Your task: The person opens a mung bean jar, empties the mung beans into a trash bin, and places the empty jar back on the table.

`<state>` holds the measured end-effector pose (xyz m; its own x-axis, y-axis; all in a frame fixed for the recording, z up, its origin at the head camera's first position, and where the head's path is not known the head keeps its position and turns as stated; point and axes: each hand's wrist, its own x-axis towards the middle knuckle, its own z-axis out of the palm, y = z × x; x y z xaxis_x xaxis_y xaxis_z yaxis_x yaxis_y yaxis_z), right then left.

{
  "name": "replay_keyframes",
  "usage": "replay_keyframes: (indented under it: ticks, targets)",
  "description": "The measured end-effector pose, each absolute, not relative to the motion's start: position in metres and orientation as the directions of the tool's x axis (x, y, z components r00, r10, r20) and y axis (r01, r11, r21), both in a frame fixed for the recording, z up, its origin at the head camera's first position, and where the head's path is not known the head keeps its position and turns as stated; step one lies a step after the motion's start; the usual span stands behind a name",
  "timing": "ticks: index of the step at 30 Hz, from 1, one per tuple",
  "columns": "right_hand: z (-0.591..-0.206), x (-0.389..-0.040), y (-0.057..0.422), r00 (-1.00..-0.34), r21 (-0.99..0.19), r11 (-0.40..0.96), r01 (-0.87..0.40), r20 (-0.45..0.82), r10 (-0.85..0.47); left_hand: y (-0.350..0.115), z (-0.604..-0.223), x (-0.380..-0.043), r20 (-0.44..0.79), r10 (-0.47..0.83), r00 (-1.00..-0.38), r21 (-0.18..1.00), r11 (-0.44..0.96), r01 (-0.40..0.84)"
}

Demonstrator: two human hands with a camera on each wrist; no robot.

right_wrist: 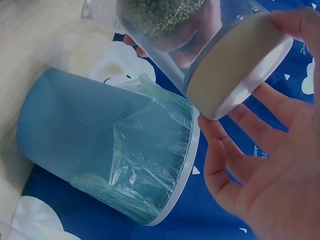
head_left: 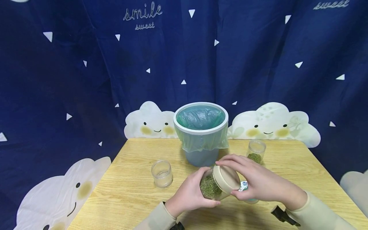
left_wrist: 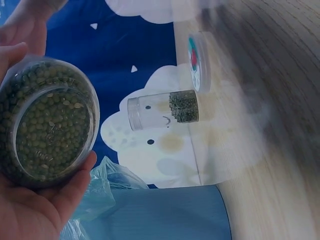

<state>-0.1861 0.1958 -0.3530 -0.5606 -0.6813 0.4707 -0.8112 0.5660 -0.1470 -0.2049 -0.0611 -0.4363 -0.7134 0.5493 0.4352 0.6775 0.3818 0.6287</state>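
A clear jar of green mung beans [head_left: 210, 188] is held tilted above the front of the table, its base facing the left wrist view. My left hand [head_left: 192, 191] grips its side, fingers and thumb wrapped around it. The beige lid [head_left: 228, 179] sits at the jar's mouth, where my right hand [head_left: 256, 179] pinches its rim between fingers and thumb. From the right wrist view, the lid [right_wrist: 240, 65] appears on the jar; whether it is loosened I cannot tell. Beyond the right hand stands a small clear jar [left_wrist: 165, 109] partly filled with green beans.
A blue bin [head_left: 201, 155] with a green bag liner stands at the table's back middle. An empty clear jar [head_left: 162, 174] is on the left. A round flat thing [left_wrist: 200, 62] with a printed top lies partly behind my right hand. A dark curtain [head_left: 161, 64] hangs behind.
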Motion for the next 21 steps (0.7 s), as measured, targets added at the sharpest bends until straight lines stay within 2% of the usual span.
replay_keyframes:
  ticks: [5, 12, 21]
  targets:
    - [-0.352, -0.1862, 0.1972, -0.513, -0.134, 0.517, -0.846, 0.469, -0.719, -0.0615, -0.436, -0.2042, 0.414, 0.55, -0.725, 0.631, 0.4, 0.664]
    - [-0.351, -0.1863, 0.2015, -0.478, -0.191, 0.439, -0.878, 0.413, -0.775, -0.0612, -0.437, -0.2031, 0.401, 0.558, -0.727, 0.654, 0.381, 0.654]
    - [-0.3502, -0.1862, 0.2053, -0.482, -0.22, 0.429, -0.876, 0.376, -0.791, -0.06, -0.4388, -0.204, 0.383, 0.563, -0.732, 0.69, 0.352, 0.632]
